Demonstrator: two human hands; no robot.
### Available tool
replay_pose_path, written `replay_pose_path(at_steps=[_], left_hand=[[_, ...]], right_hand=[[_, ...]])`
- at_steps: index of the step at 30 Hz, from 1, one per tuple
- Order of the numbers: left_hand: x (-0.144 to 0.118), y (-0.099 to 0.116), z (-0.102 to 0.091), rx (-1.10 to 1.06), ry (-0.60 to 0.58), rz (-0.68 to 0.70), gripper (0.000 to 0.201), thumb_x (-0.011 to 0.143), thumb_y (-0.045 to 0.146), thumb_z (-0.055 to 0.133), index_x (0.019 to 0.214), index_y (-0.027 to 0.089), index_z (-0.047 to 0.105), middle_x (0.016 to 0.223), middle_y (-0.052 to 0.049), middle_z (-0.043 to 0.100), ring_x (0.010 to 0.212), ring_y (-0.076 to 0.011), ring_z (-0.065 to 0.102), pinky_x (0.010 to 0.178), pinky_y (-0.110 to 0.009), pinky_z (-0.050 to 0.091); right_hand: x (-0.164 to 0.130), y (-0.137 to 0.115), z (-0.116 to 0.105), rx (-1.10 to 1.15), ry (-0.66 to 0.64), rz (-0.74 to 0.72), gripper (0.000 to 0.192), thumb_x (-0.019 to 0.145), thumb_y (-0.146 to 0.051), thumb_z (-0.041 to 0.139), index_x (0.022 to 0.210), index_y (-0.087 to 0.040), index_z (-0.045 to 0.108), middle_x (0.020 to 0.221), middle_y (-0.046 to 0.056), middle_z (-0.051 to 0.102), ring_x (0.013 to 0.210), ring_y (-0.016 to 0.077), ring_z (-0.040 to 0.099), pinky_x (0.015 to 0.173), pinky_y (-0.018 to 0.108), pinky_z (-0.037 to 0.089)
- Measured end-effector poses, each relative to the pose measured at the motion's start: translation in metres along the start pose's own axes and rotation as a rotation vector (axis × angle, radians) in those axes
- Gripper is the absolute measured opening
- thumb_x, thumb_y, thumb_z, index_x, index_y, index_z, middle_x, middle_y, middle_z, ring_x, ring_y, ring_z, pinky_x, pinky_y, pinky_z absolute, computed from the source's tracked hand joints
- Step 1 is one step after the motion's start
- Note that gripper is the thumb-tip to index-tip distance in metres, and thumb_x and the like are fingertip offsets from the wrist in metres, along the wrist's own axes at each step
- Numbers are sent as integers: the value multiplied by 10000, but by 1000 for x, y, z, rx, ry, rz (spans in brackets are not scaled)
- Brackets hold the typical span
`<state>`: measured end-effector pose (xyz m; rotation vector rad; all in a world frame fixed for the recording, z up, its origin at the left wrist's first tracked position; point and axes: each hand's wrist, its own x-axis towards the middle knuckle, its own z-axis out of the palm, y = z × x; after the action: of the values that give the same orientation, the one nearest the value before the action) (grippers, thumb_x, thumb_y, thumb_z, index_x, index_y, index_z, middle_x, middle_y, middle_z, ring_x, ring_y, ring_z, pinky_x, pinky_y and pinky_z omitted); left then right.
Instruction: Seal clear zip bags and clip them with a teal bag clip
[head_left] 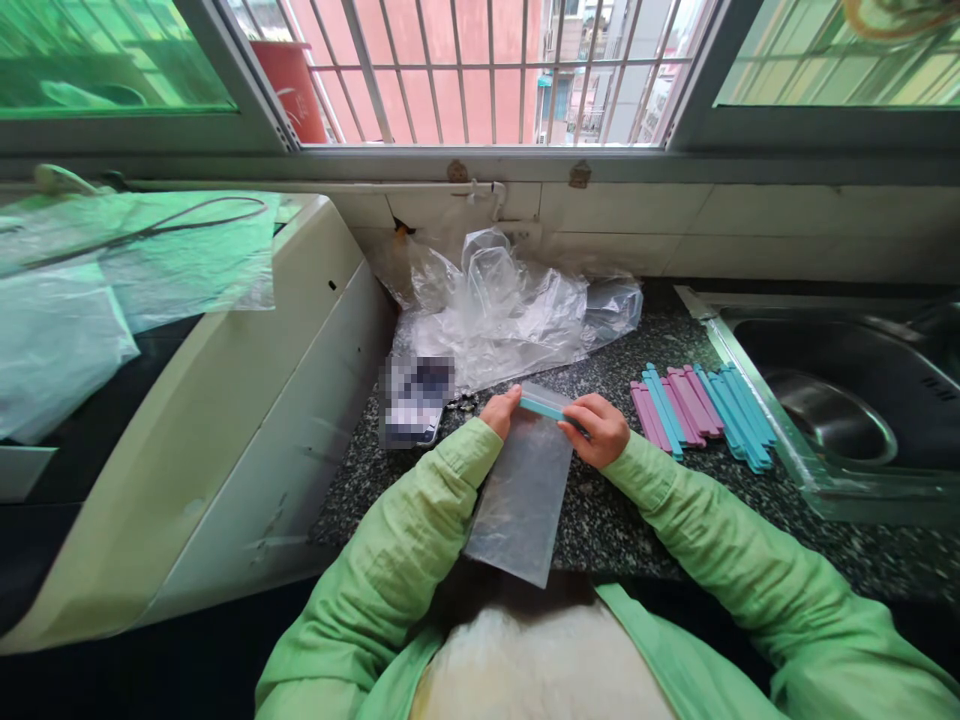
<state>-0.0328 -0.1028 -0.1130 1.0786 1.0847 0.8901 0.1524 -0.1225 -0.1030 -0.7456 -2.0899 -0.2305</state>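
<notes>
I see both hands pinching the slim blue plastic clip (546, 406) across the clear plastic bag (523, 495): left hand (500, 411), right hand (598, 428), fingers closed on its ends, over the speckled counter (600, 520).

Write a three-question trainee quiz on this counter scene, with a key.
1. True or false: both hands touch the blue clip at the top of the clear bag.
2. Where does the pile of spare clips lie? A. inside the sink B. on the counter between the right hand and the sink C. on the white appliance
3. Fill in: the crumpled plastic lies against the wall, below the ______.

Key
1. True: the left hand and the right hand pinch its two ends.
2. B: on the counter, left of the sink.
3. window.
</notes>
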Motion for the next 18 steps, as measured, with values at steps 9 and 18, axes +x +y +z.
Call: replay_pose_path(at_steps=[9,18], left_hand=[[0,0,1,-60,-45,-30,516,761,546,404,589,109,619,460,-45,579,397,-117,485,450,-253,399],[1,-3,0,-35,-31,-49,550,784,548,352,572,125,633,471,-65,587,440,-141,516,508,-278,428]], right_hand=[[0,1,-1,26,8,2,76,749,-199,545,797,-166,593,706,60,580,650,145,528,596,264,487],[0,-1,-2,18,-22,31,82,760,-211,532,794,-171,595,712,62,582,660,148,533,603,270,491]])
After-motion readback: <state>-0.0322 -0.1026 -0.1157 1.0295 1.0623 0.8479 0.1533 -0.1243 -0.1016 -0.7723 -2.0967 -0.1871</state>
